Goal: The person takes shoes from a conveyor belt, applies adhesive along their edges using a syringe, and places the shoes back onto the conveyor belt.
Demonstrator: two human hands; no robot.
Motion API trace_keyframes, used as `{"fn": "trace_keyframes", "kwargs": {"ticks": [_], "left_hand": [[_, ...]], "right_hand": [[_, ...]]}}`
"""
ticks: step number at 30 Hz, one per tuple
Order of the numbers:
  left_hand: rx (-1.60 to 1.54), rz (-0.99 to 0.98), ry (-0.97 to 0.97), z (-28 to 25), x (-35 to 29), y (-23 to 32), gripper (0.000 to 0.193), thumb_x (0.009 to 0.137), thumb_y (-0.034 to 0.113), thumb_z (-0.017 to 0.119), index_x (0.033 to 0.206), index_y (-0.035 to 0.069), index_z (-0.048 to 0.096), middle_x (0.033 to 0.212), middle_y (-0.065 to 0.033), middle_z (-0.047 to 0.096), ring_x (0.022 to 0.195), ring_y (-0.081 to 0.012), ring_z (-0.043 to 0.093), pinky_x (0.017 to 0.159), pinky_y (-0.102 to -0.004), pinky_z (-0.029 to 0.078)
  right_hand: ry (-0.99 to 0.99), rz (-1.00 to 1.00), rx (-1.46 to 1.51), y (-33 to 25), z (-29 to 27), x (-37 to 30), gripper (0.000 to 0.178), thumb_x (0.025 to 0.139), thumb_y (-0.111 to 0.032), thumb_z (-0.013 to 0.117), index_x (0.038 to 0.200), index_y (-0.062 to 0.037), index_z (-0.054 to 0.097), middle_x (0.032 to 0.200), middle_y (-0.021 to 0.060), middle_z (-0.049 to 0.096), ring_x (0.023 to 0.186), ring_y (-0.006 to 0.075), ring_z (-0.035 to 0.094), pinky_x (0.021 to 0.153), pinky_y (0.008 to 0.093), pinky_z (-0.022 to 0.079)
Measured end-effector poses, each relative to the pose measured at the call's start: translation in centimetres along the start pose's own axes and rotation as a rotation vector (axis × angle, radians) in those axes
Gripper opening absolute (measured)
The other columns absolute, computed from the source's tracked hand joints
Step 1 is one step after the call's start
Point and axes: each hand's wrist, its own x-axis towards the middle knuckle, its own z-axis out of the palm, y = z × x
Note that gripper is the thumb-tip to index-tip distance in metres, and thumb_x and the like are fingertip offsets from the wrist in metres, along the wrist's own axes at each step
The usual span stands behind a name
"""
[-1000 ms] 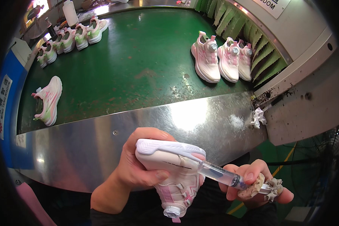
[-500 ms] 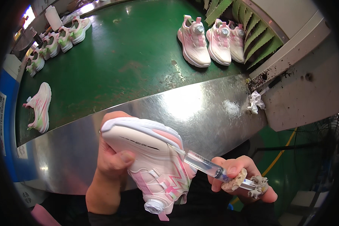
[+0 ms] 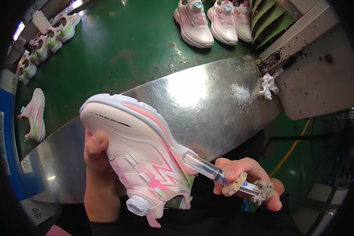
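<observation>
A white and pink sneaker [image 3: 141, 149] is tilted in front of me, its sole edge turned up and away and its round lace dial at the lower end. My left hand [image 3: 96, 153] grips it by the forefoot, thumb on the upper, other fingers hidden behind. In my right hand [image 3: 247, 177] is a clear syringe [image 3: 202, 165], its flange and plunger end wrapped in lumpy, dirty-looking material. The syringe's thin tip meets the seam between upper and sole near the middle of the shoe's side, though I cannot tell whether anything flows out.
A metal ledge [image 3: 145, 102] borders a green belt [image 3: 118, 59]. Several similar sneakers [image 3: 69, 27] line its far left; one shoe [image 3: 36, 114] lies nearer. Three sneakers [image 3: 194, 25] stand at the far right by green flaps [image 3: 271, 19]. Crumpled tissue [image 3: 268, 85] sits on the ledge's right end.
My left hand has shifted the sneaker left and turned it so more of its side shows. The syringe moved slightly left with it, its tip now further along the seam. The whole view has shifted.
</observation>
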Motion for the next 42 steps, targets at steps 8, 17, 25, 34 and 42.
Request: {"fn": "trace_keyframes", "kwargs": {"ticks": [8, 17, 25, 34, 42], "left_hand": [[-0.103, 0.012, 0.033, -0.2, 1.0, -0.4, 0.057, 0.078, 0.033, 0.061, 0.121, -0.004, 0.049, 0.106, -0.0185, 0.062, 0.092, -0.0266, 0.064, 0.08, -0.0373, 0.054], [-0.195, -0.038, 0.114, -1.3, 1.3, -0.8, 0.053, 0.084, 0.034, 0.057, 0.121, -0.003, 0.049, 0.109, -0.0184, 0.062, 0.095, -0.0267, 0.063, 0.083, -0.0379, 0.053], [-0.255, -0.071, 0.169, -1.1, 1.2, -0.5, 0.051, 0.088, 0.036, 0.054, 0.122, -0.002, 0.049, 0.111, -0.0165, 0.062, 0.099, -0.0251, 0.062, 0.086, -0.0374, 0.051], [-0.239, -0.058, 0.205, -1.1, 1.0, -0.5, 0.05, 0.087, 0.037, 0.056, 0.122, 0.002, 0.051, 0.111, -0.0142, 0.062, 0.099, -0.0242, 0.062, 0.086, -0.0382, 0.052], [-0.103, -0.153, 0.316, -1.4, 1.6, -0.7, 0.043, 0.084, 0.042, 0.059, 0.111, 0.008, 0.059, 0.104, -0.0108, 0.065, 0.093, -0.0265, 0.063, 0.084, -0.0428, 0.052]], "right_hand": [[0.014, -0.007, -0.125, 0.2, -0.3, -1.5, 0.089, 0.072, -0.067, 0.067, 0.124, 0.0029, 0.045, 0.103, 0.0165, 0.059, 0.099, 0.0237, 0.053, 0.079, 0.0313, 0.042], [0.079, 0.007, -0.082, 0.6, -0.1, -3.9, 0.083, 0.072, -0.064, 0.068, 0.12, 0.0028, 0.052, 0.103, 0.0168, 0.063, 0.098, 0.022, 0.054, 0.078, 0.0284, 0.037], [0.059, 0.005, -0.099, 0.9, -1.0, -5.4, 0.083, 0.071, -0.065, 0.069, 0.118, 0.0012, 0.055, 0.103, 0.0172, 0.065, 0.094, 0.0213, 0.052, 0.076, 0.0283, 0.036], [0.035, -0.007, -0.109, 1.5, -1.7, -6.3, 0.086, 0.07, -0.065, 0.069, 0.12, 0.0026, 0.054, 0.103, 0.017, 0.063, 0.093, 0.0212, 0.051, 0.076, 0.0284, 0.036], [0.093, -0.032, -0.065, 2.7, -2.5, -7.0, 0.088, 0.069, -0.064, 0.071, 0.121, 0.0048, 0.052, 0.105, 0.0153, 0.063, 0.093, 0.0195, 0.05, 0.075, 0.0271, 0.036]]}}
